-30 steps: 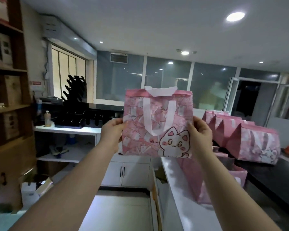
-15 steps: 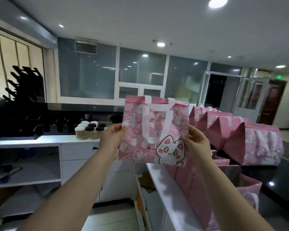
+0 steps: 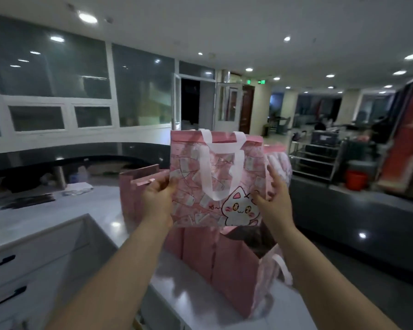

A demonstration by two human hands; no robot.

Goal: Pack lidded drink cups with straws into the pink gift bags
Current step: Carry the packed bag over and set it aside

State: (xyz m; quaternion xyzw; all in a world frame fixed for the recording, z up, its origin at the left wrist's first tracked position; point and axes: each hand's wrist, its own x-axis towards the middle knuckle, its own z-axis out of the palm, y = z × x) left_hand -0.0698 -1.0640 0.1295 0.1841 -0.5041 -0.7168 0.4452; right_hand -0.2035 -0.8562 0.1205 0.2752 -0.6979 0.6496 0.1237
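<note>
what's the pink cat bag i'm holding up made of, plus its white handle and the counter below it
Pink bag: probably laminated non-woven fabric or coated paper; faint sheen, soft creases, flat printed panel.
Handle: matte white fabric strap, flat and limp.
Counter: glossy pale stone or solid surface, hard to say which; it mirrors the ceiling lights.

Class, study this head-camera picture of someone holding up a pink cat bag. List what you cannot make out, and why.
- Head view: the inside of the held pink bag. Its front panel faces the camera, so any cup inside is hidden.
- Head view: the left hand fingers behind that bag, covered by the panel.
- Head view: the standing pink bags below. The held bag partly covers them, and the one open interior is too dark.
- Head view: the far room at right is blurred.
</note>
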